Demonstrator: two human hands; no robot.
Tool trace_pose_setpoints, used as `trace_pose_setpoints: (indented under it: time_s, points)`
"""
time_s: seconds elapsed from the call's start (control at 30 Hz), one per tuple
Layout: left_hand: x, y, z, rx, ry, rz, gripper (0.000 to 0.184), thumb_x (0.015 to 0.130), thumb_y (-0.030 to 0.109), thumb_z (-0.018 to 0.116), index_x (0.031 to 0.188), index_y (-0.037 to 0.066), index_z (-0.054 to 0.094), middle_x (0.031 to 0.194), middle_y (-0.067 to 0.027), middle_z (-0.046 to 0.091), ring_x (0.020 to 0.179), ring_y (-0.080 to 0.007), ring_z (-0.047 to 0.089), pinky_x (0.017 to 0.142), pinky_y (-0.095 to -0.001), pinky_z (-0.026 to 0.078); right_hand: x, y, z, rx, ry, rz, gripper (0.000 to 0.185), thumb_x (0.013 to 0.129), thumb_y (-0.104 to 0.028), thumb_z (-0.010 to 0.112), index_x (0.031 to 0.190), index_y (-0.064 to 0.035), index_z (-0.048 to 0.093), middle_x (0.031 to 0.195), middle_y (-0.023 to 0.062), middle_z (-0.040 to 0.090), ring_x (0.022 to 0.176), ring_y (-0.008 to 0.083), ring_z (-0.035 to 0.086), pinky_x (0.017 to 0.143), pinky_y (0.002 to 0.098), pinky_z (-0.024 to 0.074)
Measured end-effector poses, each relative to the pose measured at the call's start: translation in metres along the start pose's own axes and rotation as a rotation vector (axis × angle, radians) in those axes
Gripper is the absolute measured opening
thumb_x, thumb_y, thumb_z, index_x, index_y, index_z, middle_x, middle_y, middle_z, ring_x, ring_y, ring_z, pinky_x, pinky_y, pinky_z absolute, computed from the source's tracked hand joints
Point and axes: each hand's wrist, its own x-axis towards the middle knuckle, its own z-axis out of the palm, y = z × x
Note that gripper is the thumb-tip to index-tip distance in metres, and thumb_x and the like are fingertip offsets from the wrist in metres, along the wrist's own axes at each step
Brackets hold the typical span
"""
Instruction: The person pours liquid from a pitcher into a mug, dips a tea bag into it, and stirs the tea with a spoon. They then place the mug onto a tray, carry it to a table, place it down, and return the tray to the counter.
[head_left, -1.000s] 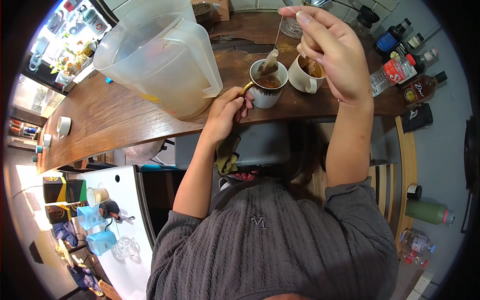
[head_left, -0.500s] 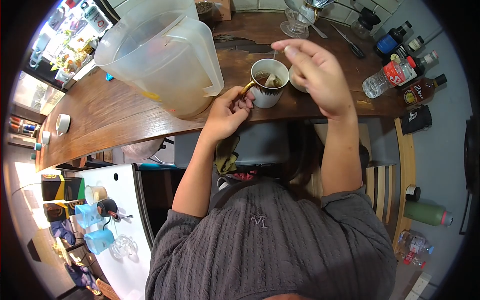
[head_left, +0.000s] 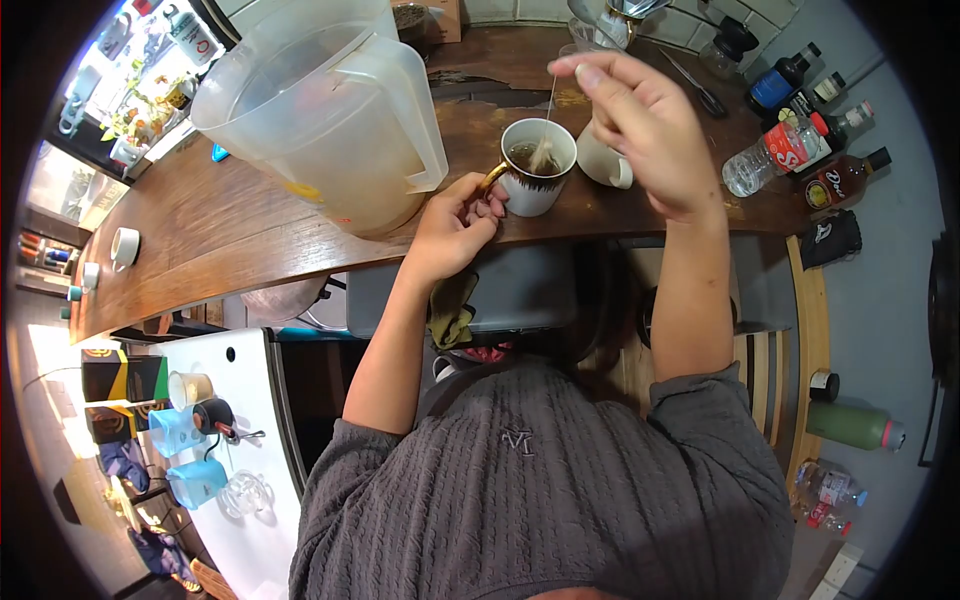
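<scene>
A white mug (head_left: 534, 195) with a dark pattern and gold handle stands near the counter's front edge, dark liquid inside. My left hand (head_left: 455, 228) is closed on its handle. My right hand (head_left: 645, 130), raised to the right above the mug, pinches a thin string. From the string hangs a tea bag (head_left: 544, 158), at the surface of the liquid. A second, cream mug (head_left: 603, 162) stands just right of the first, partly hidden behind my right hand; its contents are out of sight.
A large translucent pitcher (head_left: 330, 140) stands left of the mugs on the wooden counter (head_left: 240, 215). Several bottles, one a clear bottle with a red label (head_left: 780, 155), line the right end. Tongs (head_left: 693, 83) and a glass jar (head_left: 728, 48) lie and stand behind.
The tea bag went down into the mug and has since risen slightly. My right hand dropped, then moved partly back up. My left hand stays on the handle.
</scene>
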Motion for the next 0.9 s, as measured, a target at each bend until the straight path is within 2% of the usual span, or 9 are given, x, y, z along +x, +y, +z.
trace_pose_setpoints:
  time_s: [0.07,0.17,0.23,0.3,0.53,0.6,0.7,0.8,0.9]
  points:
    - [-0.001,0.001,0.000,0.014,0.003,-0.008,0.028,0.075,-0.002,0.054,0.103,0.002,0.057,0.086,0.0033,0.054,0.070,-0.0008,0.043,0.063,-0.0153,0.036,-0.002,0.010,0.003,0.005,-0.018,0.083,0.026,0.097,-0.020,0.053,0.113,-0.0012,0.063,0.057,-0.0103,0.035,0.049,-0.0004,0.028,0.046,0.0183,0.0213]
    - [0.001,0.000,-0.001,0.016,-0.005,-0.009,0.028,0.075,-0.003,0.054,0.103,0.002,0.057,0.087,0.0031,0.054,0.070,-0.0010,0.043,0.063,-0.0153,0.036,0.000,0.004,-0.004,0.024,-0.043,0.053,0.026,0.097,-0.020,0.053,0.112,-0.0009,0.063,0.057,-0.0102,0.035,0.049,-0.0002,0.028,0.046,0.0185,0.0209]
    - [0.000,-0.001,-0.001,0.017,-0.010,-0.004,0.028,0.075,-0.002,0.054,0.103,0.002,0.056,0.087,0.0030,0.054,0.071,-0.0011,0.043,0.063,-0.0152,0.036,0.003,-0.009,-0.011,-0.006,-0.017,0.014,0.027,0.098,-0.020,0.051,0.112,-0.0004,0.063,0.056,-0.0096,0.034,0.049,0.0002,0.027,0.047,0.0192,0.0212]
    - [0.000,0.000,0.000,0.014,-0.009,-0.006,0.028,0.075,-0.002,0.054,0.103,0.002,0.056,0.087,0.0031,0.054,0.071,-0.0011,0.043,0.063,-0.0153,0.036,0.006,-0.021,-0.014,0.058,0.000,-0.154,0.026,0.099,-0.018,0.049,0.113,-0.0006,0.063,0.056,-0.0090,0.032,0.049,0.0008,0.026,0.048,0.0202,0.0217]
    - [-0.001,0.001,0.000,0.007,-0.002,-0.014,0.028,0.075,-0.002,0.054,0.103,0.002,0.056,0.087,0.0030,0.054,0.070,-0.0011,0.043,0.063,-0.0155,0.036,-0.002,0.006,0.000,-0.085,-0.038,0.023,0.027,0.099,-0.019,0.049,0.114,-0.0003,0.062,0.056,-0.0098,0.031,0.050,0.0000,0.025,0.047,0.0191,0.0212]
    - [-0.001,0.001,0.000,0.016,0.003,-0.013,0.028,0.075,-0.002,0.054,0.103,0.002,0.056,0.087,0.0029,0.054,0.070,-0.0011,0.044,0.063,-0.0155,0.036,0.003,0.027,0.000,-0.080,-0.050,0.013,0.027,0.099,-0.020,0.049,0.114,-0.0008,0.062,0.055,-0.0102,0.032,0.049,-0.0004,0.026,0.046,0.0189,0.0207]
    - [0.000,-0.001,-0.001,0.022,0.005,-0.009,0.027,0.076,-0.002,0.054,0.103,0.002,0.056,0.087,0.0028,0.054,0.070,-0.0010,0.044,0.063,-0.0155,0.036,0.002,0.002,0.000,-0.110,-0.058,0.046,0.027,0.099,-0.020,0.049,0.114,-0.0014,0.062,0.054,-0.0106,0.032,0.047,-0.0004,0.025,0.044,0.0188,0.0194]
    - [0.000,-0.001,0.000,0.010,0.005,-0.011,0.027,0.076,-0.001,0.054,0.103,0.002,0.057,0.087,0.0029,0.054,0.070,-0.0008,0.044,0.062,-0.0154,0.036,0.005,-0.013,-0.008,-0.049,0.022,-0.130,0.027,0.099,-0.019,0.049,0.113,-0.0011,0.063,0.054,-0.0105,0.031,0.047,0.0005,0.025,0.046,0.0192,0.0192]
    - [0.000,0.000,0.001,0.003,0.003,-0.010,0.027,0.076,-0.002,0.054,0.103,0.002,0.057,0.087,0.0029,0.054,0.070,-0.0007,0.043,0.062,-0.0153,0.036,0.005,-0.023,-0.006,-0.015,0.022,-0.145,0.026,0.099,-0.019,0.048,0.112,-0.0017,0.064,0.054,-0.0105,0.031,0.047,0.0006,0.025,0.046,0.0196,0.0186]
